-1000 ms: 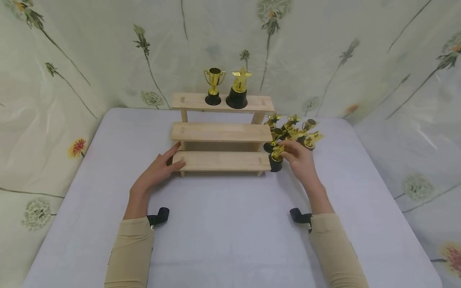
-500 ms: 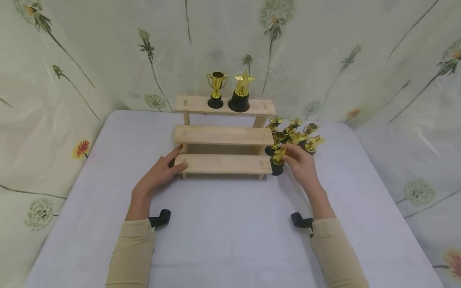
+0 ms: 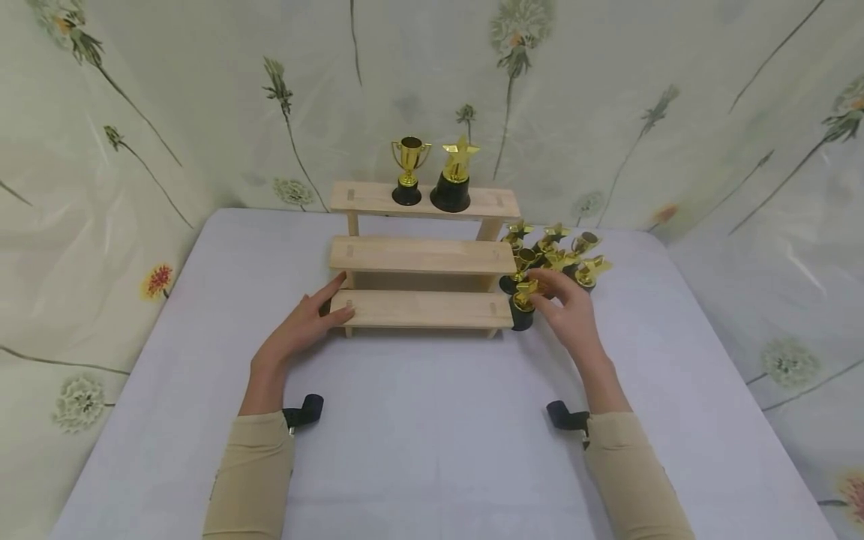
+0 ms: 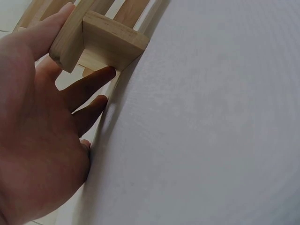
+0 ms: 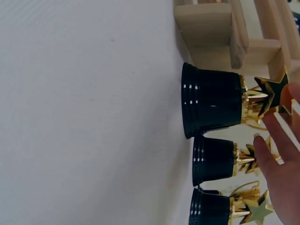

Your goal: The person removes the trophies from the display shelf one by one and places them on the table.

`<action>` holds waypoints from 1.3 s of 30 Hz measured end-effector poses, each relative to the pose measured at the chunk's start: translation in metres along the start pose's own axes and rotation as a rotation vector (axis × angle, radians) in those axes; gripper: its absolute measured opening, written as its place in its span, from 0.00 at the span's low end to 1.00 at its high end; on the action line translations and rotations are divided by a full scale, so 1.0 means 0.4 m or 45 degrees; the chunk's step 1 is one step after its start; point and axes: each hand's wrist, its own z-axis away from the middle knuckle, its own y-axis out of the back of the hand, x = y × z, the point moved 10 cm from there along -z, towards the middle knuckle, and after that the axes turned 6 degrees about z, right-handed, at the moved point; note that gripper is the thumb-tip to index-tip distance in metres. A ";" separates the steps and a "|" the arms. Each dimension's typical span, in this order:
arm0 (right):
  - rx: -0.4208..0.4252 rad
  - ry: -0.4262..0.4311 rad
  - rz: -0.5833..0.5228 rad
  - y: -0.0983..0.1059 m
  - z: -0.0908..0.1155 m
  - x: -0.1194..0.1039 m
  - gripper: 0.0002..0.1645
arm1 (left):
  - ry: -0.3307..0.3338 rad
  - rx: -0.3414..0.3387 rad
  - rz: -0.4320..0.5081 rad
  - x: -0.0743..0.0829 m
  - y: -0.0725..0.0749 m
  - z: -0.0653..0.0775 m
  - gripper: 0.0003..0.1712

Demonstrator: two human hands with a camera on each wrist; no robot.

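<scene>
A three-tier wooden display stand (image 3: 420, 256) stands on the table. My left hand (image 3: 297, 330) holds the left end of its lowest board, the thumb on top and other fingers spread beside the leg and under the board (image 4: 68, 51). My right hand (image 3: 572, 313) pinches the gold star of a small trophy with a black base (image 3: 522, 318), which stands upright on the table close to the stand's right end. In the right wrist view the trophy's black base (image 5: 213, 99) rests on the cloth. A gold cup trophy (image 3: 409, 157) and a larger star trophy (image 3: 451, 193) occupy the top board.
Several more gold trophies (image 3: 583, 270), stars and cups, crowd together behind my right hand. White cloth (image 3: 432, 420) covers the table. Behind it hangs a flower-printed curtain (image 3: 405, 67). Black wrist cameras (image 3: 313, 408) sit at both cuffs.
The head view has shifted a little, so everything appears slightly lower and to the right. Both hands keep their places on the stand and the star trophy.
</scene>
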 end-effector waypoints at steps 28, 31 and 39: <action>0.006 0.154 0.118 0.036 -0.104 -0.093 0.26 | -0.023 0.021 0.019 0.000 -0.011 0.001 0.41; -0.001 0.168 0.149 0.036 -0.118 -0.107 0.26 | -0.017 0.019 0.016 -0.005 -0.011 0.000 0.41; -0.001 0.222 0.090 0.028 -0.170 -0.142 0.28 | -0.039 0.027 0.006 -0.007 -0.001 -0.003 0.39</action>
